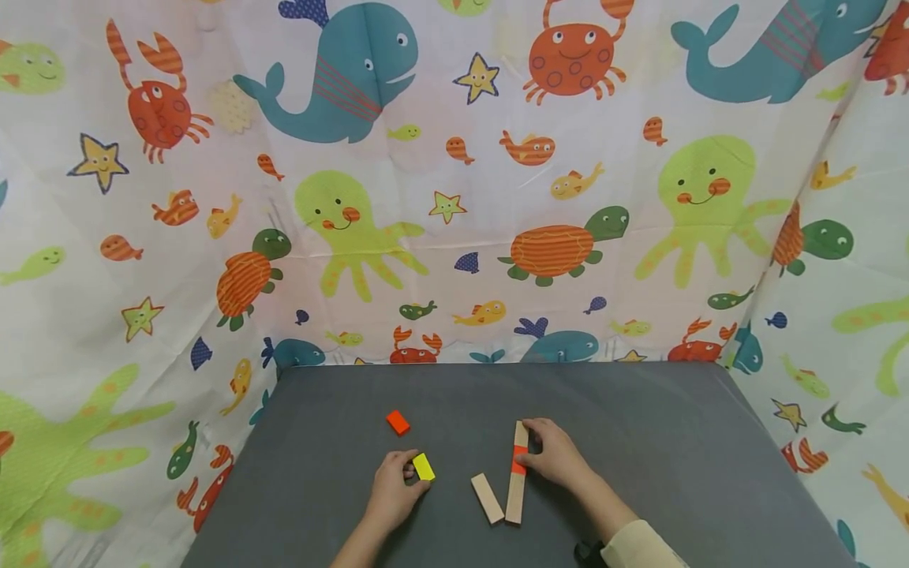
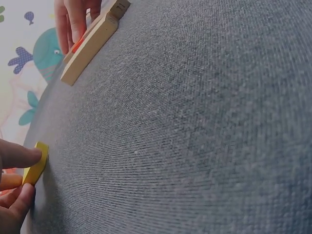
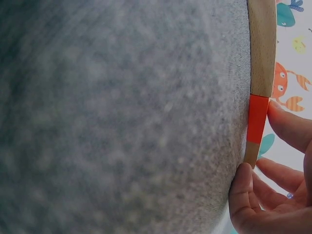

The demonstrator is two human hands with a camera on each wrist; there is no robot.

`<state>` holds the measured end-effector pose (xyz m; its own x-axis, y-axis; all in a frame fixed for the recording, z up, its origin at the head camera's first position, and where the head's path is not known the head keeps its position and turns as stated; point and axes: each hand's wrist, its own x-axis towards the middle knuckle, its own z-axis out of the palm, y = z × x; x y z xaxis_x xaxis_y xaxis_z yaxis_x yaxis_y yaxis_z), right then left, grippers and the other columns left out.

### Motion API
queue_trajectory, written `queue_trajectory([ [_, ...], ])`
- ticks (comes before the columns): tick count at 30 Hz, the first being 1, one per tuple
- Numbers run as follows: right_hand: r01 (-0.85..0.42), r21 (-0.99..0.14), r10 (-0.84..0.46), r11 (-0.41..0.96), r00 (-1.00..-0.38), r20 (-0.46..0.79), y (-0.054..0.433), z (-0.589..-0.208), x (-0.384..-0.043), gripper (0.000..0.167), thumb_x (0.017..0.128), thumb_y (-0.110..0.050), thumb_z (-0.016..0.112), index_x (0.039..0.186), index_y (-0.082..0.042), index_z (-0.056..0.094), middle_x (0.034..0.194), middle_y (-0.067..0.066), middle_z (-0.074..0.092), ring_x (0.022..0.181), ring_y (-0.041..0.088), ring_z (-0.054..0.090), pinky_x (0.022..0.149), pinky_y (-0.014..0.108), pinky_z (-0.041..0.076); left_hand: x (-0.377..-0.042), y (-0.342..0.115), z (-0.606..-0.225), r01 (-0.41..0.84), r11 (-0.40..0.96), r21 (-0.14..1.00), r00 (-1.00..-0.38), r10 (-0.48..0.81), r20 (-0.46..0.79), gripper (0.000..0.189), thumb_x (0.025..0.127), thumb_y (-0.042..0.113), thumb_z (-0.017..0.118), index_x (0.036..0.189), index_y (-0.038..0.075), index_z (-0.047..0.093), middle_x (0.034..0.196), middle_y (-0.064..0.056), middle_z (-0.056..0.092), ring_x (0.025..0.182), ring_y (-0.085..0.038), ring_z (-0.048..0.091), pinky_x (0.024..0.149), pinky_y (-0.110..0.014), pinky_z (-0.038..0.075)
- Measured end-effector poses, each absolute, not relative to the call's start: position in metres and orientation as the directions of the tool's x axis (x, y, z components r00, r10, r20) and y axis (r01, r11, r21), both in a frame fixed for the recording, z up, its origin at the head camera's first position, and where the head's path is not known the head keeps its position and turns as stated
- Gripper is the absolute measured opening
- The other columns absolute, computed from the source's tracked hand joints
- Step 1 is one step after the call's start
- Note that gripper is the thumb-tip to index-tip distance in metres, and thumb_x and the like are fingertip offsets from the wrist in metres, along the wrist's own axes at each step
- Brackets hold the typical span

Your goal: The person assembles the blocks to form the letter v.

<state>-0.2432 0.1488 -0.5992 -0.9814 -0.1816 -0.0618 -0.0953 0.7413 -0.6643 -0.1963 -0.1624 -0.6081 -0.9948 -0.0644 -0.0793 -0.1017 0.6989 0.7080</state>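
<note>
My left hand (image 1: 394, 487) pinches a small yellow block (image 1: 424, 466) between thumb and fingers; the left wrist view shows this yellow block (image 2: 37, 163) tilted, close over the grey cloth. My right hand (image 1: 561, 453) is at a straight row of blocks. The row has a long plain wooden block (image 1: 514, 498) nearest me, an orange-red block (image 1: 520, 460) in the middle and a plain wooden block (image 1: 521, 433) at the far end. In the right wrist view, the thumb touches the orange-red block (image 3: 257, 118), while fingertips curl round the far wooden block (image 3: 251, 152).
Just left of the row lies another plain wooden block (image 1: 487, 498), angled, its near end close to the row. A second orange-red block (image 1: 398, 422) lies farther back on the left. Grey cloth (image 1: 625, 410) covers the table, with a sea-animal curtain (image 1: 440, 300) behind.
</note>
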Motion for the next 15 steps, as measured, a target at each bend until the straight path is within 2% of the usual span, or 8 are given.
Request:
queue_trajectory([
  [10, -0.101, -0.662, -0.182, 0.743, -0.982, -0.055, 0.1496, -0.5991, -0.2428, 0.068, 0.08, -0.024, 0.087, 0.138, -0.004, 0.059, 0.138, 0.018, 0.056, 0.108, 0.028, 0.063, 0.093, 0.05, 0.053, -0.1958, -0.1614, -0.6018, -0.132, 0.601, 0.789, -0.991, -0.063, -0.118, 0.053, 0.078, 0.018, 0.088, 0.126, 0.006, 0.069, 0.11, -0.006, 0.062, 0.096, -0.016, 0.062, 0.081, -0.034, 0.058],
  [15, -0.107, -0.663, -0.187, 0.741, -0.981, -0.05, 0.1483, -0.5984, -0.2419, 0.067, 0.08, -0.023, 0.087, 0.138, -0.003, 0.06, 0.138, 0.018, 0.057, 0.107, 0.028, 0.063, 0.093, 0.05, 0.053, -0.1973, -0.1576, -0.6017, -0.081, 0.588, 0.805, -0.997, -0.047, -0.066, 0.053, 0.078, 0.02, 0.088, 0.125, 0.005, 0.069, 0.109, -0.006, 0.062, 0.094, -0.015, 0.063, 0.079, -0.029, 0.057],
])
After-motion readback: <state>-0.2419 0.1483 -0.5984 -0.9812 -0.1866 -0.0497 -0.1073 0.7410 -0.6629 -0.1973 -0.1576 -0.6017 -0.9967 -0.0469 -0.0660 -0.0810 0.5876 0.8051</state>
